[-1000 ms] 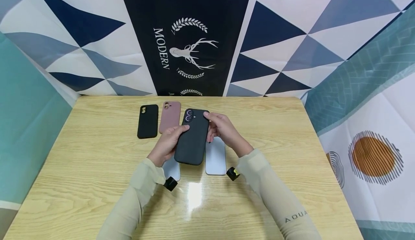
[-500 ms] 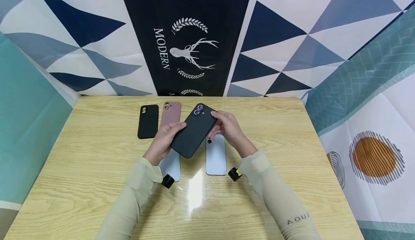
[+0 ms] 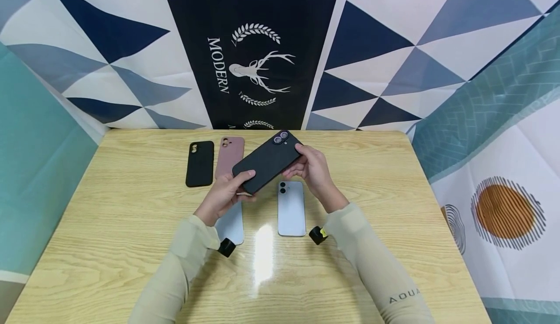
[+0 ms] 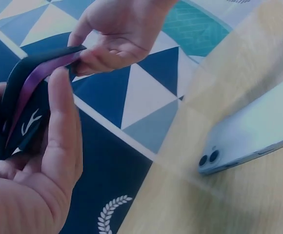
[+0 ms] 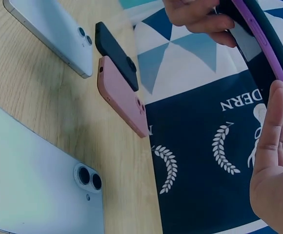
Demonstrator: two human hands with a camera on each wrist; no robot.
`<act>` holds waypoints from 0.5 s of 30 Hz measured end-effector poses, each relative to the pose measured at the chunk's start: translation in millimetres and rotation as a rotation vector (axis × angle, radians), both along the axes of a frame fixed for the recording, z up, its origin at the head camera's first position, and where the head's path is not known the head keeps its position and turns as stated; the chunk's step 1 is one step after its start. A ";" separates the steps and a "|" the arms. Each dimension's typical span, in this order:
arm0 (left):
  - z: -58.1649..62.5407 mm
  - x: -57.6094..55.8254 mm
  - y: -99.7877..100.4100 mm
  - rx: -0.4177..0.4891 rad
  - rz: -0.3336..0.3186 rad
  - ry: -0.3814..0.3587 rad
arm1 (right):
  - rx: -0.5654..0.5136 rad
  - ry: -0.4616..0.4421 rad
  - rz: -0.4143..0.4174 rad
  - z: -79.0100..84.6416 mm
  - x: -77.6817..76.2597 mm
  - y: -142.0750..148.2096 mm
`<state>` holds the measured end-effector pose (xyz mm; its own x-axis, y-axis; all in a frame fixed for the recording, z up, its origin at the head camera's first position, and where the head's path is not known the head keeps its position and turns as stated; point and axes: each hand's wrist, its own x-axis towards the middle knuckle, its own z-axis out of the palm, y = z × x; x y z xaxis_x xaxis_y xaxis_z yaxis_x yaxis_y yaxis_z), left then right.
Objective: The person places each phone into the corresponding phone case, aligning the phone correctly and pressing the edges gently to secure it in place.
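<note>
A black phone case (image 3: pixel 264 163) is held above the table, tilted, with its camera end up and to the right. A purple phone sits in it; the phone's purple edge (image 5: pixel 261 36) stands out along the case rim in the right wrist view. My left hand (image 3: pixel 225 195) grips the lower left end, thumb on the case back. At the camera end, my right hand (image 3: pixel 316 171) pinches the corner with its thumb on top. In the left wrist view the purple frame (image 4: pixel 39 73) shows inside the case, and the dark screen reflects the wall print.
Below the hands, a pale phone (image 3: pixel 291 212) lies camera side up on the wooden table (image 3: pixel 109 236). Another pale phone (image 3: pixel 233 224) is partly under my left wrist. Behind lie a pink case (image 3: pixel 229 153) and a second black case (image 3: pixel 200 163), near the patterned wall cloth (image 3: pixel 372 46).
Both hands have turned the cased phone clockwise, its camera end swinging right and away from me. More of the pale phone on the right is uncovered.
</note>
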<state>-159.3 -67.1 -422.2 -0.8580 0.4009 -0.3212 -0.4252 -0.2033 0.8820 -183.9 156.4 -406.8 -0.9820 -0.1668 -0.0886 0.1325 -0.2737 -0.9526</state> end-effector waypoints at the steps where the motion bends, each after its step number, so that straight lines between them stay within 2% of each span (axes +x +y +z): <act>1: -0.8 1.0 1.2 0.009 -0.015 -0.001 | -0.011 0.003 -0.011 -0.1 0.1 0.0; 4: -2.1 3.5 4.1 0.042 -0.043 0.015 | -0.043 0.003 -0.029 0.0 0.5 -0.1; 8: -2.6 4.4 8.3 0.087 -0.033 0.071 | -0.072 -0.006 -0.039 -0.1 0.4 0.3; 11: -2.1 4.2 10.7 0.132 0.000 0.106 | -0.073 -0.002 -0.032 0.2 0.4 0.5; 15: 0.1 4.1 11.4 0.168 0.094 0.151 | -0.058 0.004 0.028 0.7 1.4 0.5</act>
<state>-155.2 -55.6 -422.1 -0.9272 0.3542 -0.1220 -0.2634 -0.3847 0.8847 -182.5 156.9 -406.1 -0.9772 -0.1987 -0.0747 0.1374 -0.3243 -0.9359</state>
